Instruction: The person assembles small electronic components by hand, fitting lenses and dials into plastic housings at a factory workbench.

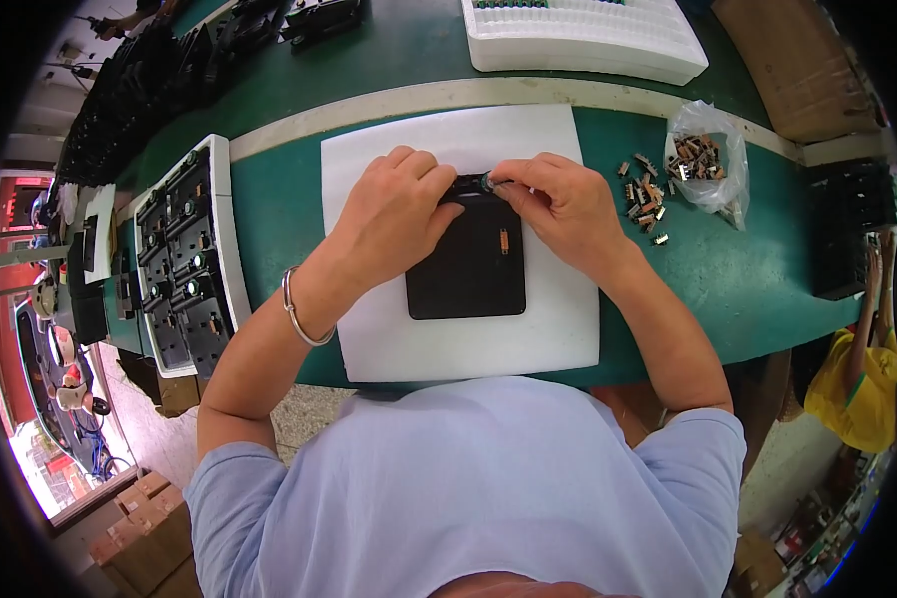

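A flat black square plastic part [468, 274] lies on a white sheet [468, 344] on the green bench. My left hand [397, 209] grips its far left corner; a metal bangle circles that wrist. My right hand [558, 204] pinches a small round component [488, 182] against the part's far edge. A small brown piece [503, 240] sits on the black part's face.
Loose small brown and metal parts [646, 194] lie right of the sheet beside a clear bag [708, 159] of more. A white tray [194, 264] of black parts stands at left. Another white tray [588, 40] is at the far side. A person in yellow [862, 389] is at right.
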Demonstrator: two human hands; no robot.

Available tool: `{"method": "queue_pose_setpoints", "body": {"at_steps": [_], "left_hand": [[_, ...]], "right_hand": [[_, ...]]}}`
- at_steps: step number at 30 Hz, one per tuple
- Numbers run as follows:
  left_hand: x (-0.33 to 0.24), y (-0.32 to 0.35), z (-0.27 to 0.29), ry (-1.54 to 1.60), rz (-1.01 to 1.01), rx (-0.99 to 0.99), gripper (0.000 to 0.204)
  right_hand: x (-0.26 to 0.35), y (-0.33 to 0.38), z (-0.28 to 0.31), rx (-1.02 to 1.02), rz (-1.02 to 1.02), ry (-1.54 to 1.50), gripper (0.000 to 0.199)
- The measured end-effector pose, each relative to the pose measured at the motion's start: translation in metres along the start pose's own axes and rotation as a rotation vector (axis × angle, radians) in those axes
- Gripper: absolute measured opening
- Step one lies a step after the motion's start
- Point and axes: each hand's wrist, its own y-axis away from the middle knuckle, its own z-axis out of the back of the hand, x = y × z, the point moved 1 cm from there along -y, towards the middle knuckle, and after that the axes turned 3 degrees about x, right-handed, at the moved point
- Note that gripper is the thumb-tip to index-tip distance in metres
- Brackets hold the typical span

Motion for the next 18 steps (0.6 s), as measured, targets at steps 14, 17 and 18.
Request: {"method": "queue_pose_setpoints", "body": {"at_steps": [14, 17, 18], "left_hand": [[0.022, 0.032, 0.065, -0.354, -0.021, -0.062, 0.024], [0.056, 0.075, 0.119, -0.444, 0.067, -0.103, 0.026], [0.071, 0.091, 0.138, -0.473, 0.102, -0.101, 0.028]], "right_hand": [[-0.031, 0.022, 0.020, -0.104, -0.012, -0.247, 0.019], [-0.040, 0.019, 0.021, -0.105, -0.026, -0.255, 0.018], [-0.041, 0.020, 0.021, -0.115, -0.051, -0.229, 0.018]]}}
